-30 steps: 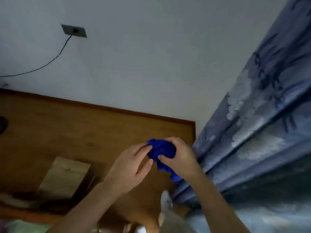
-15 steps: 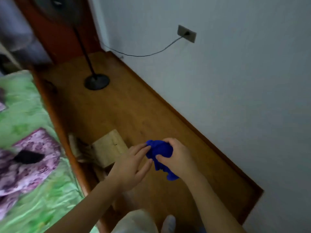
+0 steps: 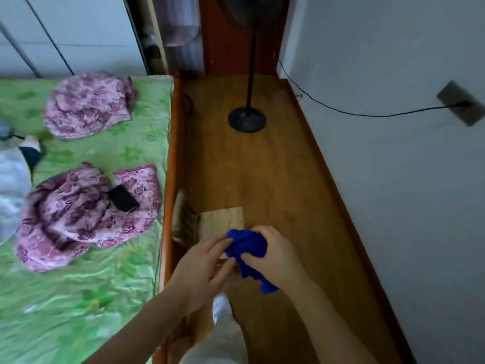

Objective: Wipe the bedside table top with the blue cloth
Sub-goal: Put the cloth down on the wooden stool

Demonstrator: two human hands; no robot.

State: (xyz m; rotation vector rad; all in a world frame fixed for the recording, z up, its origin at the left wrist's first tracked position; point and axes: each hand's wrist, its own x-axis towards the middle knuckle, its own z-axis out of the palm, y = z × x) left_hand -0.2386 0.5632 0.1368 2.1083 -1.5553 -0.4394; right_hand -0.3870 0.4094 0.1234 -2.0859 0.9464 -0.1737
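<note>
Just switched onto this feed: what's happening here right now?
A person stands in the gap between a bed and a wall, bunching a blue cloth. The right hand grips it; the left hand touches its edge. No wiping is under way, and no bedside table top is clearly in view.

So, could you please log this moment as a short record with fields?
cloth: blue cloth, bunched, held in the air
right hand: right hand clenched around the cloth
left hand: left hand, fingertips touching the cloth
floor: wooden floor, fan stand and small wooden stool on it
bed: green bed to the left, dark phone on a floral pillow
bedside table: not in view
</note>
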